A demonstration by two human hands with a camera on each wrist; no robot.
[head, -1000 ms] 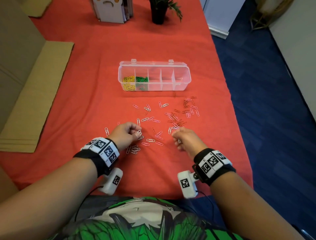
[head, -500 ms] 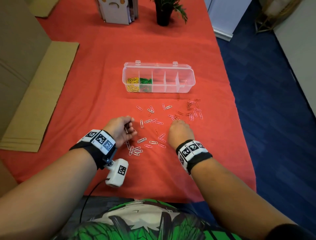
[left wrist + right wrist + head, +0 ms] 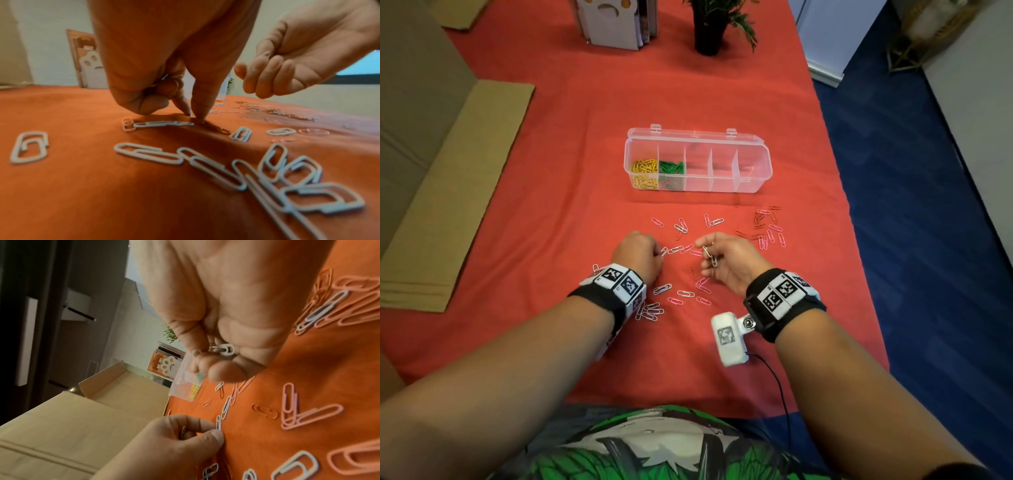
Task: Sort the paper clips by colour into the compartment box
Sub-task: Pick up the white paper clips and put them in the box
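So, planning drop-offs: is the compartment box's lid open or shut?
Open. The compartment box shows its dividers uncovered from above, with the yellow clips and green clips exposed; its lid stands behind.

left hand point(image 3: 637, 255): curled fingers hide its clips | plant point(image 3: 717, 24): top cut off | far clips point(image 3: 273, 112): blurred, colours untellable

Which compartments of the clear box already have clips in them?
Only the two leftmost of the compartment box: yellow clips in the end one, green clips beside it. The others look empty.
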